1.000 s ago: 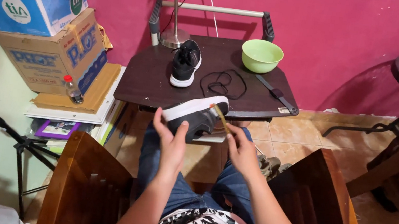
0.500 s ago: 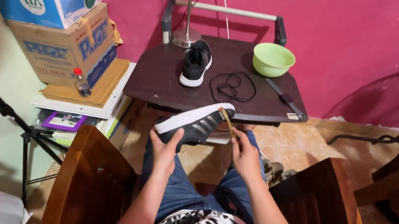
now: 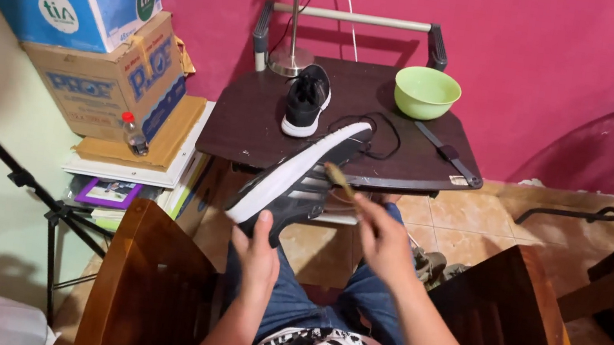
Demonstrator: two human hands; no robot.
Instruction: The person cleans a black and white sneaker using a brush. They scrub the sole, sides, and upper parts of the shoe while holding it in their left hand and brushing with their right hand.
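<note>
Left hand (image 3: 258, 257) grips heel end of black shoe (image 3: 298, 181), fingers wrapped under it; shoe tilted, white sole facing up, toe pointing up and away from hand toward table (image 3: 249, 129); right hand (image 3: 385, 242) closed around handle of small brush (image 3: 339, 179), motion-blurred; brush head touching shoe side just beyond right fingertips; second black shoe (image 3: 307, 101) on table, well beyond both hands; black cord (image 3: 383, 131) beside it; green bowl (image 3: 426, 93) farther off, right of second shoe; wooden chair arms flank both forearms.
</note>
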